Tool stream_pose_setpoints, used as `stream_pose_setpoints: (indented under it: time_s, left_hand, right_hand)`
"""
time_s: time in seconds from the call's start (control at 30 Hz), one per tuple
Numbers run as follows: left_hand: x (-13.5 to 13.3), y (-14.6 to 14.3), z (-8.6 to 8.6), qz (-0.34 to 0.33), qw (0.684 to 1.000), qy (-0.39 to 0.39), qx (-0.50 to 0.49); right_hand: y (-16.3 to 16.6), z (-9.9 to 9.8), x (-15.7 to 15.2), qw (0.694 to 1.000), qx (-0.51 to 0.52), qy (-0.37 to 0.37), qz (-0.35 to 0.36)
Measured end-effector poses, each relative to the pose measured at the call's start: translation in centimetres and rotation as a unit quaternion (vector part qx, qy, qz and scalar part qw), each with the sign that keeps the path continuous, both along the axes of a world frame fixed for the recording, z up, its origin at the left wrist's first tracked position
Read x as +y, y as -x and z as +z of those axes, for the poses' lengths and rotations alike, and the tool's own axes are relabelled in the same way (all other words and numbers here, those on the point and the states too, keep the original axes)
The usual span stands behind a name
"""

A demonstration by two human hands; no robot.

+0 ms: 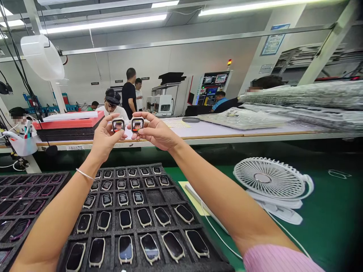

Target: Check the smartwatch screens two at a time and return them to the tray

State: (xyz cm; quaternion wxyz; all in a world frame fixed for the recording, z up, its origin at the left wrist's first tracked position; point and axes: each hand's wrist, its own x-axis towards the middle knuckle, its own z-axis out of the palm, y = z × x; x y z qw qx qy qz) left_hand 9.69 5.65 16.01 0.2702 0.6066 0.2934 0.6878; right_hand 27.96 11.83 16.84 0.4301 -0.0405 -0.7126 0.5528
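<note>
Two cream-cased watches up above the far edge of the black foam tray (154, 196): the left hand (103, 138) pinches the left watch (118, 124), the right hand (159, 132) grips the right watch (137, 124), both screens lit! One forearm cuts across the tray's left side, hiding part. Its two nearest rows: six glassy, round-cornered watches each. Right of the tray, one ribbed white plastic fan (262, 177); left, a second foam tray (67, 178); beyond, red foam (70, 122).
</note>
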Motion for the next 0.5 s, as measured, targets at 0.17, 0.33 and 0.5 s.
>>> stream_pose_setpoints:
  time_s: [0.17,0.33,0.5]
  left_hand:
    - [-1.1,-0.2,-1.8,-0.007,1.000,0.025,0.009]
    - [-2.6,-0.1,-5.7,-0.035,0.993,0.113,0.023]
    - [-3.1,0.3,-9.9,-0.053,0.981,0.185,0.027]
  right_hand:
    - [-0.4,-2.4,-0.6,1.000,0.005,0.025,-0.005]
    - [-0.3,-7.5,-1.6,0.994,-0.009,0.109,0.020]
    - [0.4,-12.5,-2.4,0.983,-0.023,0.180,0.039]
